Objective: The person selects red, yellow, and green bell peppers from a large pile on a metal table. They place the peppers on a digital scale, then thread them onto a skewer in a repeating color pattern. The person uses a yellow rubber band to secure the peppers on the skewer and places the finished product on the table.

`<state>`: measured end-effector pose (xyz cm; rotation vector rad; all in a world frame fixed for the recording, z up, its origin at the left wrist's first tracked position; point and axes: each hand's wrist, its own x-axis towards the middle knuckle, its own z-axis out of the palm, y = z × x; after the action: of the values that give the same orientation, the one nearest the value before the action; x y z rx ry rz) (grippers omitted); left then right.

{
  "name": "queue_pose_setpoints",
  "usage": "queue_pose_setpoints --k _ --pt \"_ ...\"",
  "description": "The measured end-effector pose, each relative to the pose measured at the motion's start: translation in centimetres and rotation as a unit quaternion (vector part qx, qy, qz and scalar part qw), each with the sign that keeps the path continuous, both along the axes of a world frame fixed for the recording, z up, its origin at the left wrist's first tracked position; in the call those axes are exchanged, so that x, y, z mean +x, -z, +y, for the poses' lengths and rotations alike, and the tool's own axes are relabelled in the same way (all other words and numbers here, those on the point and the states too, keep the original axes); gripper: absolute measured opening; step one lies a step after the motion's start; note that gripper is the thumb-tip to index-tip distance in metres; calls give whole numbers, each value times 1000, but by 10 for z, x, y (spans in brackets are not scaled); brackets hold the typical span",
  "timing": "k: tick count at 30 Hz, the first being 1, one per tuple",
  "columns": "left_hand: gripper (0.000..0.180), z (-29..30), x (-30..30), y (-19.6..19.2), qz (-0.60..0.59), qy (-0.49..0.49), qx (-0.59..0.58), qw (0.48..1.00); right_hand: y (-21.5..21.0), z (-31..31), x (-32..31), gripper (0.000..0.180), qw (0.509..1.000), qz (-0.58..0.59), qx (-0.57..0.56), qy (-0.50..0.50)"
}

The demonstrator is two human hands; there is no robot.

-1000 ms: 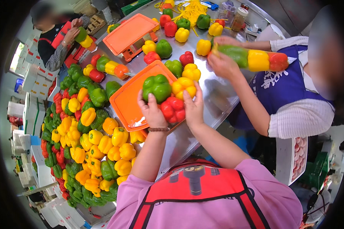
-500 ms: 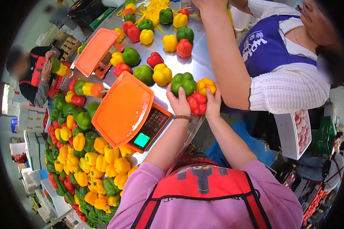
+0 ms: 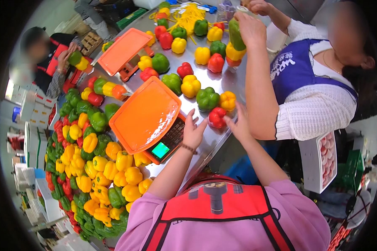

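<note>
A green bell pepper (image 3: 207, 99), a yellow bell pepper (image 3: 227, 101) and a red bell pepper (image 3: 217, 118) sit huddled together on the metal table (image 3: 205, 144), near its edge. My left hand (image 3: 194, 131) is open with fingers apart, just left of the red pepper and clear of it. On the other side my right hand (image 3: 240, 124) is open too, its fingertips close beside the red pepper; whether they touch it I cannot tell. Left of my left hand stands an orange-topped weighing scale (image 3: 146, 115) with a lit green display, its pan bare.
A large heap of loose peppers (image 3: 100, 175) fills the left side. Further groups of peppers and yellow strips (image 3: 190, 16) lie toward the back, near a second orange scale (image 3: 125, 51). At right, a co-worker's arm (image 3: 259, 83) reaches over the table, holding stacked peppers (image 3: 236, 39).
Both my hands have let go of the three-pepper cluster and opened; the left has drawn back toward the scale. The co-worker's stacked peppers have come into view.
</note>
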<state>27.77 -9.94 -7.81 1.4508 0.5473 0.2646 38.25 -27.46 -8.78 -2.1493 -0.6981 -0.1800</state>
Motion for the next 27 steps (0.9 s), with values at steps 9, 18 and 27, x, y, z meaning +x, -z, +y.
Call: queue_pose_setpoints --k 9,18,27 --pt "35 57 -208 -23 -8 -51 -106 993 -42 103 11 71 951 -110 -286 -48" --pt "34 56 -381 -31 -29 -459 26 887 -48 109 20 59 966 -172 -139 -136" --pt "58 61 -426 -29 214 -444 400 773 -73 176 -155 51 862 72 -56 -499"
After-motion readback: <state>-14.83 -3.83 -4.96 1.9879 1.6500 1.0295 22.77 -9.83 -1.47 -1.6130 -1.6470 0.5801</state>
